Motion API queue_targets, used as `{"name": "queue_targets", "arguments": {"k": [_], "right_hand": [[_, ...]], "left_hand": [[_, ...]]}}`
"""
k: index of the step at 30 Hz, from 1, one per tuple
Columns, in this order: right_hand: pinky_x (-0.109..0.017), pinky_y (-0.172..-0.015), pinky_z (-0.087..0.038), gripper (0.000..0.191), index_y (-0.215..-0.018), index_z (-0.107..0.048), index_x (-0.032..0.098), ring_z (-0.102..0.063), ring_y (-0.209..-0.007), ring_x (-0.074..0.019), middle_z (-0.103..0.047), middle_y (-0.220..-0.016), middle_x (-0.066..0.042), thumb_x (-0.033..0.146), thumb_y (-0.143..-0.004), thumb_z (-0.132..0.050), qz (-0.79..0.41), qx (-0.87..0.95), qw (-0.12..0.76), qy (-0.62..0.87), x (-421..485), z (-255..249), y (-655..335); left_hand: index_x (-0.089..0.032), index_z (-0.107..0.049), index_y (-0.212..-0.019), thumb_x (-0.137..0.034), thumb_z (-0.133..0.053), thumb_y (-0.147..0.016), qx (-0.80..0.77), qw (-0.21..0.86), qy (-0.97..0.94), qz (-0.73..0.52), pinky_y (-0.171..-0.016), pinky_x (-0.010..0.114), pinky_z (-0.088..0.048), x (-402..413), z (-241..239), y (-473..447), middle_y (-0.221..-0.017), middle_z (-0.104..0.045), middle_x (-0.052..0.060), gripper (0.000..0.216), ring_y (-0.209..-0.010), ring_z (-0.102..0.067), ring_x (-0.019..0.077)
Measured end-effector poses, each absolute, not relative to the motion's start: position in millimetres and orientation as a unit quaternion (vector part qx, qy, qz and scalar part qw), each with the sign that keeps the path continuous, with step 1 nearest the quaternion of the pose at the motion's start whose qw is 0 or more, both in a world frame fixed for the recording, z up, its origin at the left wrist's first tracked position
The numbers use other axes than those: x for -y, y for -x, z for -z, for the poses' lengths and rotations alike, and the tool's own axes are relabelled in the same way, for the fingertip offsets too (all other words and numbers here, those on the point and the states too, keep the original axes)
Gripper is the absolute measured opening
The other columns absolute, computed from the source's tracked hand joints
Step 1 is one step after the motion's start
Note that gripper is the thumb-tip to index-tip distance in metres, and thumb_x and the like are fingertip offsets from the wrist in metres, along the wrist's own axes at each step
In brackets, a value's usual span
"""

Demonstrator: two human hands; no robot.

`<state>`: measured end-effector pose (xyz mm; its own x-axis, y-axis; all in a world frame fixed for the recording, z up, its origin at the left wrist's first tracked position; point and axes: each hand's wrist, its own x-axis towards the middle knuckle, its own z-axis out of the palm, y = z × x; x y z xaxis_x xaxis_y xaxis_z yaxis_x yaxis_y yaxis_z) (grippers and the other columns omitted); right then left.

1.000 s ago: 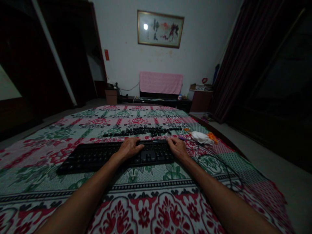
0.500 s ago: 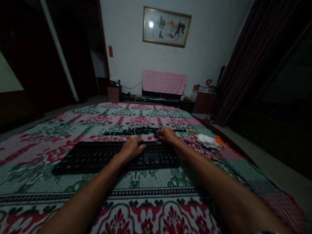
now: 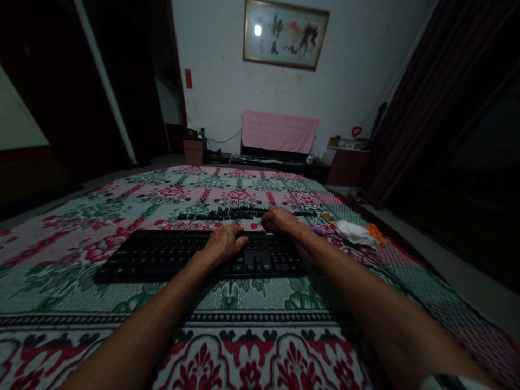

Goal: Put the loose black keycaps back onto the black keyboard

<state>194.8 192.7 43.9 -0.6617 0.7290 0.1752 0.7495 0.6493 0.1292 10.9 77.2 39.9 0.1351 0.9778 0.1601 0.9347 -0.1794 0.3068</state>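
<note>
A black computer keyboard (image 3: 162,253) lies flat on the patterned bedspread. My left hand (image 3: 224,242) rests on its upper middle, palm down, thumb held apart from the other fingers. Beyond the keyboard's far edge, loose black keycaps (image 3: 231,213) are spread in a long uneven row. My right hand (image 3: 280,220) reaches over the keyboard to the right part of that row. Its fingers are bent down and drawn together among the keycaps; whatever is between the fingertips is too small and dark to make out.
Right of the keycaps lie a brush (image 3: 327,217), a crumpled white cloth (image 3: 354,233) and something orange (image 3: 377,235). A dark cable (image 3: 379,264) runs across the bedspread (image 3: 227,303). Farther off, a pink towel (image 3: 280,130) covers a screen on a low stand.
The view has tilted slightly, so the whole scene sits a little higher and further right. Both hands keep nearly the same places over the keyboard and at the keycaps.
</note>
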Motion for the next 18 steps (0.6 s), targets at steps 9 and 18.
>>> {"name": "queue_targets", "arguments": {"k": [9,18], "right_hand": [[-0.023,-0.067,-0.035,0.025,-0.092,-0.064,0.025,-0.053,-0.082,-0.0168,-0.057,-0.093,-0.005,0.024,-0.072,-0.049,0.095,0.912,0.043,0.398,-191.7,-45.1,-192.3],[-0.023,-0.065,-0.035,0.022,-0.086,-0.065,0.022,-0.054,-0.078,-0.0175,-0.059,-0.089,-0.006,0.023,-0.069,-0.051,0.106,0.914,0.041,0.391,-190.6,-49.0,-192.2]], "left_hand": [[-0.018,-0.059,-0.099,-0.039,-0.041,-0.076,-0.633,0.058,-0.755,-0.164,-0.08,0.029,-0.04,-79.6,-36.8,-9.7,-0.099,-0.061,0.007,0.036,-0.093,-0.054,0.021],[-0.018,-0.059,-0.099,-0.039,-0.04,-0.076,-0.631,0.052,-0.757,-0.163,-0.079,0.03,-0.04,-78.8,-36.5,-9.4,-0.1,-0.061,0.007,0.037,-0.094,-0.054,0.0215]]}}
